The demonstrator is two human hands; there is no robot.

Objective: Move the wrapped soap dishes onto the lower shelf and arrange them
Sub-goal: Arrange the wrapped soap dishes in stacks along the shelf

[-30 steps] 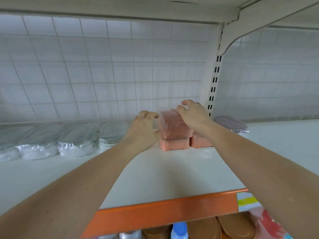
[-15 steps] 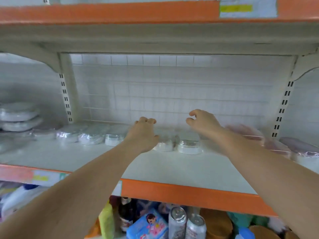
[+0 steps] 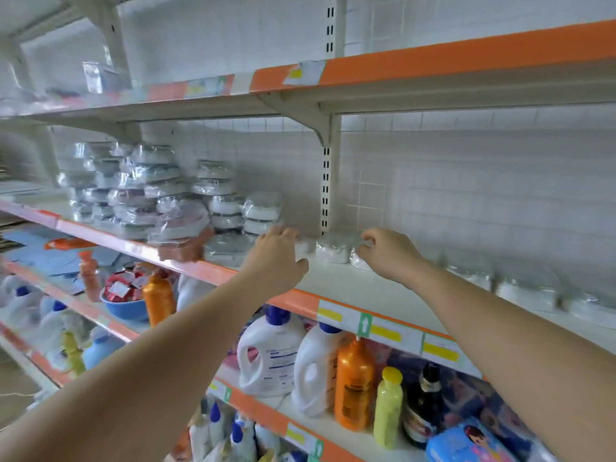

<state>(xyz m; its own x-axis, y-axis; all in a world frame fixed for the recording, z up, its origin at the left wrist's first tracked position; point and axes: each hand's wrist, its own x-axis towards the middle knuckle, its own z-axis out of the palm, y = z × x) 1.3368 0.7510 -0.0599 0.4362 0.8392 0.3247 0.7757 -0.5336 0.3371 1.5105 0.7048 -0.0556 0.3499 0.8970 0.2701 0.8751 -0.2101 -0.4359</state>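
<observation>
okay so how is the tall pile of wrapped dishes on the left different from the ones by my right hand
The left pile stacks wrapped dishes several layers high; the dishes by the right hand form a single-layer row along the back of the shelf.
The pile crowds toward the shelf's front edge, with a pinkish-orange dish leaning out; the row sits back by the grid wall.
The pile mixes darker and pinkish pieces; the row looks white.
Both are in clear plastic wrap.
</observation>
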